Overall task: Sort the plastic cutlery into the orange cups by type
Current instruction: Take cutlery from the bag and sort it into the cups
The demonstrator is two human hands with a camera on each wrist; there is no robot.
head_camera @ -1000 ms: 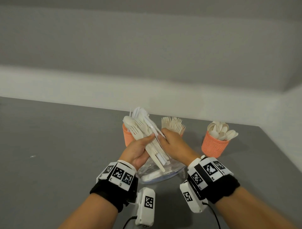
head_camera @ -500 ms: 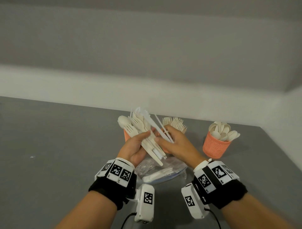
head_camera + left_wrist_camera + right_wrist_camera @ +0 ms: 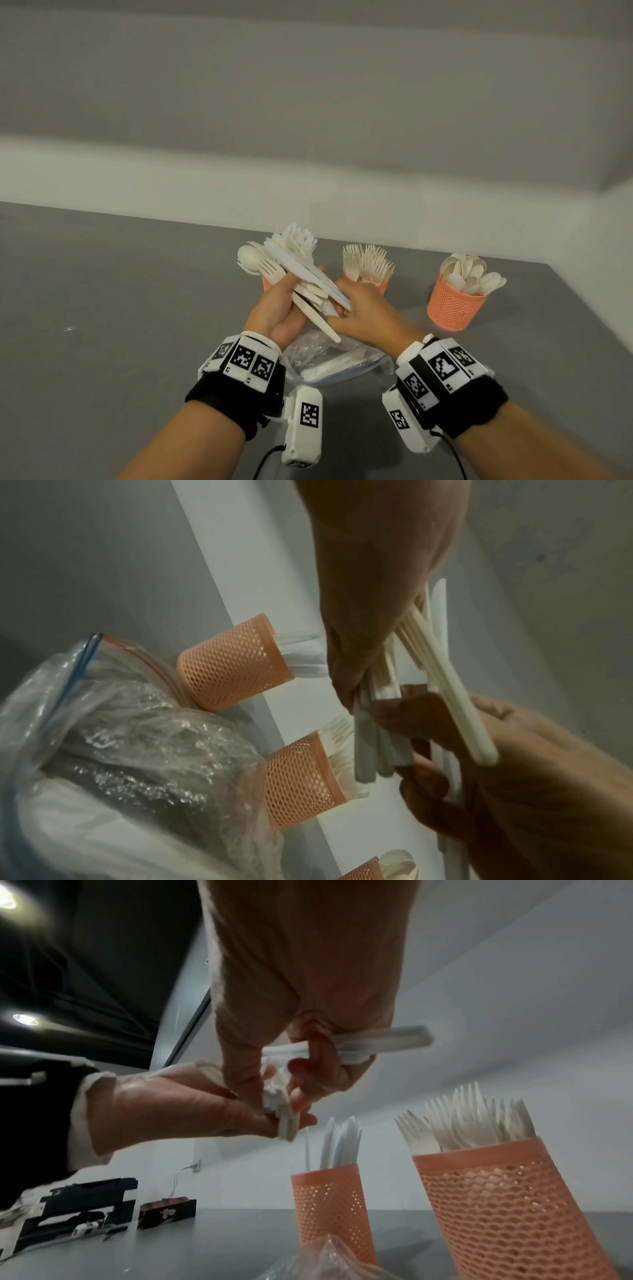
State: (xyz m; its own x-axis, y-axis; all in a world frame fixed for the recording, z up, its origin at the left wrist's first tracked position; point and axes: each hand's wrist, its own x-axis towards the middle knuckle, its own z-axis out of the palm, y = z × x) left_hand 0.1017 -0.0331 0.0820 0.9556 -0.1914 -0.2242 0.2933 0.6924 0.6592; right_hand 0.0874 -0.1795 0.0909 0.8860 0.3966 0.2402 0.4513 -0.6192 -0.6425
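Cutlery (image 3: 291,274), a mixed white bundle of forks, knives and a spoon, sits just above the middle of the head view, held over a grey table (image 3: 102,308) that fills the lower half of the frame, with a pale wall (image 3: 308,102) across the top. A clear plastic bag (image 3: 329,359) lies on the table below the bundle, between the wrists. Three orange cups stand behind: the spoon cup (image 3: 454,308) at right, the fork cup (image 3: 368,284) at centre, the knife cup (image 3: 330,1207) mostly hidden by the bundle. The left hand (image 3: 277,311) grips the bundle, fingers curled round the handles. The right hand (image 3: 363,311) pinches the handle ends of some white pieces at the bundle's lower right.
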